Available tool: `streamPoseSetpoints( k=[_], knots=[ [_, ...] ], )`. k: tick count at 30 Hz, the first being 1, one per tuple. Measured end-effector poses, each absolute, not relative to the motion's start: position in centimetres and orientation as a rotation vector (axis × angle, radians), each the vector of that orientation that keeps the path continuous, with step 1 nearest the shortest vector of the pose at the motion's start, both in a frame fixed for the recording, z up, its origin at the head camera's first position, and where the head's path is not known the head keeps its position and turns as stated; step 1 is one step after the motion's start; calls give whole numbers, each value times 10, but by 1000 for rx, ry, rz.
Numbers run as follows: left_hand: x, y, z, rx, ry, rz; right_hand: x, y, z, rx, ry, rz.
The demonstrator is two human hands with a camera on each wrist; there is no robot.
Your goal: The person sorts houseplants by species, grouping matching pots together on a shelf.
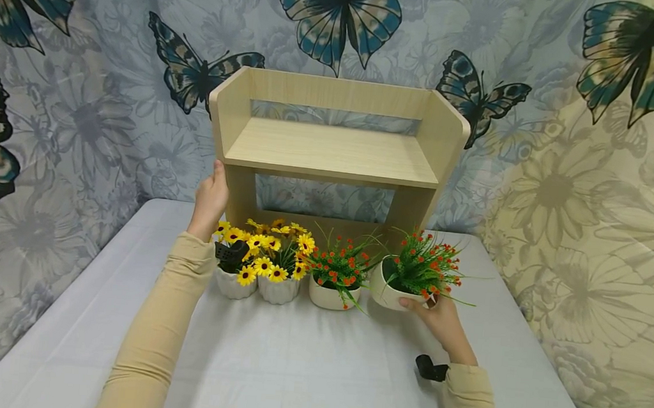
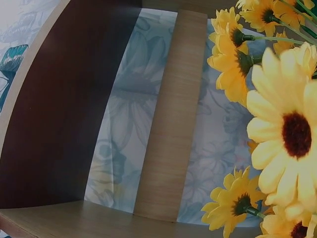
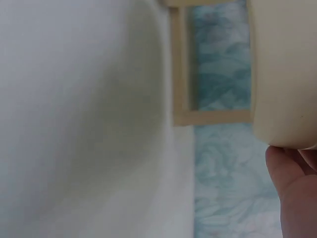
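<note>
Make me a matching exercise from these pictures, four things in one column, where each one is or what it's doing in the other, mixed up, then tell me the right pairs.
Things:
1. Left hand
2. Right hand
3. Yellow flowers
4. Wooden shelf

Places and states:
A. Holding the pot farthest right
B. Standing behind the row of potted flowers
C. Touching the left side of the shelf
D. In the two pots at the left end of the row

Right pairs: 1-C, 2-A, 3-D, 4-B
</note>
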State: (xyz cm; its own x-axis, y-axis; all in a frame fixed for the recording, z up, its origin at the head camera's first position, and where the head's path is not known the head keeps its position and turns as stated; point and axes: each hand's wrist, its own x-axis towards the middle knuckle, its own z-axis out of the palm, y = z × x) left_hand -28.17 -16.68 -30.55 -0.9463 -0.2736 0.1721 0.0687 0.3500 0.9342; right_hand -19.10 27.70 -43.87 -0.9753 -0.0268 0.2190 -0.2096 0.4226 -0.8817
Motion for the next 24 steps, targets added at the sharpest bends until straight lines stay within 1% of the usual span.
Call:
streamPoseSetpoints(
  k=[5, 15, 21, 24],
  knots=[
    [-281, -167, -305, 187, -2314, -1632, -187, 269, -419, 259, -2442, 1596],
    [-279, -167, -303, 184, -2322, -1646, -173, 238, -361, 329, -2402, 1486],
    [-280, -168, -303, 175, -2341, -1643, -186, 232, -349, 578, -2175, 1604],
    [-281, -169, -304, 178, -2351, -1638, -194, 229, -338, 629, -2142, 1580]
  ],
)
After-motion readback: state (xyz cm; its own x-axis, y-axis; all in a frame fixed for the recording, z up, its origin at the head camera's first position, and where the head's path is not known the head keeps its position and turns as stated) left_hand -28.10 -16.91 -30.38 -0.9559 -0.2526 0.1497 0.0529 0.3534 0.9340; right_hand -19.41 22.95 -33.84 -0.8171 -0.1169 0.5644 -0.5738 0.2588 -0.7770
